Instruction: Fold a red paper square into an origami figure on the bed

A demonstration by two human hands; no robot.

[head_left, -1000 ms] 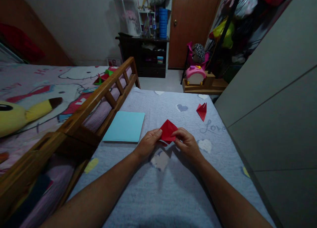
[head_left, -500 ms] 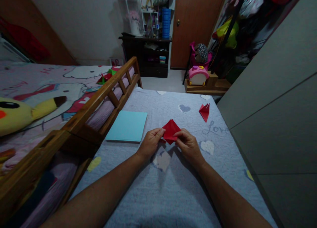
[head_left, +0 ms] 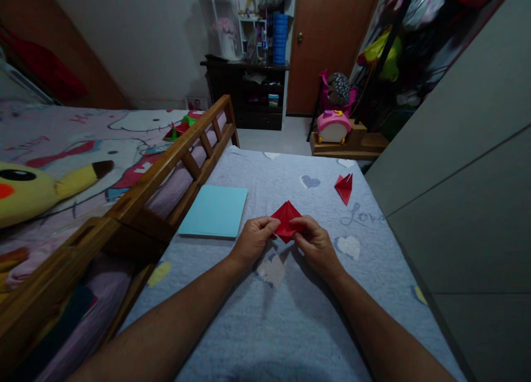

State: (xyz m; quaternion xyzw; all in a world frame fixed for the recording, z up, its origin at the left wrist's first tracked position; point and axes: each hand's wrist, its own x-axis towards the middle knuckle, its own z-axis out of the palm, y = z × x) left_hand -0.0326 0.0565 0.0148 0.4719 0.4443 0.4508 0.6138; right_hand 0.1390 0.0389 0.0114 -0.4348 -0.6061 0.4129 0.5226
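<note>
Between my two hands is a red folded paper (head_left: 287, 218), diamond-shaped with a crease down its middle, held just over the bed. My left hand (head_left: 256, 239) pinches its left corner, thumb on top. On the opposite side my right hand (head_left: 317, 243) grips the right corner between thumb and fingers, which hide part of that edge. A second red folded paper piece (head_left: 344, 189) with pointed tips lies farther off to the right. Left of my hands rests a stack of light blue square paper (head_left: 213, 211).
A wooden bed rail (head_left: 166, 169) runs along the left, with a yellow plush toy (head_left: 45, 191) on the bed beyond it. Pale cabinet panels (head_left: 464, 166) stand on the right. A pink toy case (head_left: 334, 126) is past the bed's far edge.
My left thumb has slid slightly inward over the red folded paper, and the central crease shows more clearly. The paper stays in both hands; the view has shifted slightly.
</note>
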